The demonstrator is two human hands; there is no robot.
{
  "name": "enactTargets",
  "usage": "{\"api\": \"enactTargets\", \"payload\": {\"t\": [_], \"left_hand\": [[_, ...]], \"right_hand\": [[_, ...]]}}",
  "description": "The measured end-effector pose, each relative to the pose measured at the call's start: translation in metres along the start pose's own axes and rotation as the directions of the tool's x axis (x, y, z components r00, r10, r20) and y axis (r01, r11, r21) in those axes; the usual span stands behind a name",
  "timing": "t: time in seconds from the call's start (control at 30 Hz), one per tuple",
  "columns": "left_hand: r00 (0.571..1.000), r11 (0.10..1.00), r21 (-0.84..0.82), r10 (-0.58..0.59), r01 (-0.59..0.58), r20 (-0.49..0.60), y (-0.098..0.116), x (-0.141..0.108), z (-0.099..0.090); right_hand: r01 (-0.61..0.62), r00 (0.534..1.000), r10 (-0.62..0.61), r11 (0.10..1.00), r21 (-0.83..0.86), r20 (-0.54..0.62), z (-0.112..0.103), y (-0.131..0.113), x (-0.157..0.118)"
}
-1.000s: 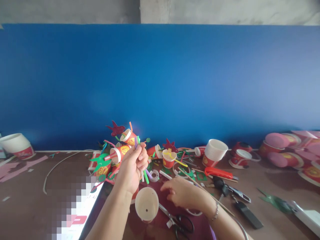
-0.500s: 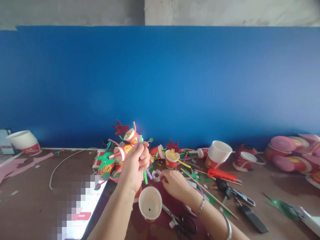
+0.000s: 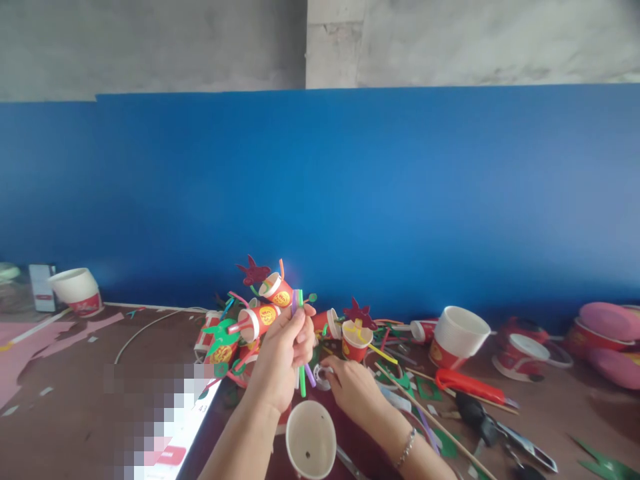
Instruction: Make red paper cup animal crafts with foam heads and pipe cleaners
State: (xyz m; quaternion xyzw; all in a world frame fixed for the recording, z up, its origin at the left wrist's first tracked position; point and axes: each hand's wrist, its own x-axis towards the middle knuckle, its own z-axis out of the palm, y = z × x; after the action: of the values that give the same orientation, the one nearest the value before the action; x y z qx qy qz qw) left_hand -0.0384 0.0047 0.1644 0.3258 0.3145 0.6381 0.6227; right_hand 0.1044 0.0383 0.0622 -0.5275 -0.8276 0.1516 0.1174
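My left hand (image 3: 287,350) is closed around a green straw (image 3: 303,380) and a purple straw (image 3: 311,375), which stick out above and below the fingers. My right hand (image 3: 353,390) is at a clear tape roll (image 3: 323,377) on the table, its fingertips on or beside the ring; the fingers are bent together. An upright paper cup (image 3: 311,437) with small holes in its bottom stands between my forearms. Behind my left hand is a pile of red cups with straws (image 3: 257,320). A cup with a yellow straw (image 3: 357,339) stands beyond my right hand.
Stacked cups (image 3: 459,333), a red-handled cutter (image 3: 470,387), keys (image 3: 475,413) and a wooden stick (image 3: 435,420) lie to the right. Scissors (image 3: 350,461) are partly visible beside the near cup. A lit phone (image 3: 185,440), pink paper (image 3: 20,353) and a tilted cup (image 3: 77,290) are on the left.
The view has tilted up and turned slightly left, so things appear lower and further right. My left hand still holds the straws, and my right hand remains near the tape roll.
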Motion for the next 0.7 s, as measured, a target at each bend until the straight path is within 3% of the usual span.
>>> {"api": "enactTargets", "payload": {"t": [0.23, 0.3, 0.4, 0.47, 0.57, 0.63, 0.7], "left_hand": [[0.996, 0.996, -0.033, 0.084, -0.085, -0.009, 0.004, 0.0, -0.004], [0.997, 0.997, -0.001, 0.079, -0.079, -0.003, 0.005, -0.001, -0.005], [1.0, 0.989, 0.148, 0.02, -0.023, 0.022, 0.006, -0.002, -0.006], [1.0, 0.952, 0.308, -0.005, 0.0, 0.015, 0.007, -0.003, -0.005], [0.999, 0.857, 0.514, 0.028, -0.037, 0.026, 0.006, -0.004, -0.003], [0.994, 0.808, 0.583, 0.027, -0.084, 0.105, 0.003, -0.004, -0.004], [0.978, 0.776, 0.618, -0.012, -0.123, 0.21, 0.0, -0.004, -0.006]], "right_hand": [[0.023, 0.999, -0.028, 0.992, -0.121, -0.035, 0.015, 0.004, -0.002], [0.05, 0.995, -0.052, 0.998, -0.023, -0.082, 0.012, 0.005, 0.0], [0.066, 0.988, -0.024, 0.957, 0.284, -0.15, -0.001, 0.004, 0.001], [-0.01, 0.992, 0.076, 0.83, 0.557, -0.096, -0.014, 0.0, 0.0], [-0.095, 0.989, 0.141, 0.461, 0.882, 0.033, -0.033, -0.007, -0.007], [-0.105, 0.989, 0.122, 0.235, 0.966, 0.078, -0.041, -0.012, -0.012], [-0.092, 0.991, 0.108, 0.1, 0.991, 0.081, -0.047, -0.016, -0.017]]}}
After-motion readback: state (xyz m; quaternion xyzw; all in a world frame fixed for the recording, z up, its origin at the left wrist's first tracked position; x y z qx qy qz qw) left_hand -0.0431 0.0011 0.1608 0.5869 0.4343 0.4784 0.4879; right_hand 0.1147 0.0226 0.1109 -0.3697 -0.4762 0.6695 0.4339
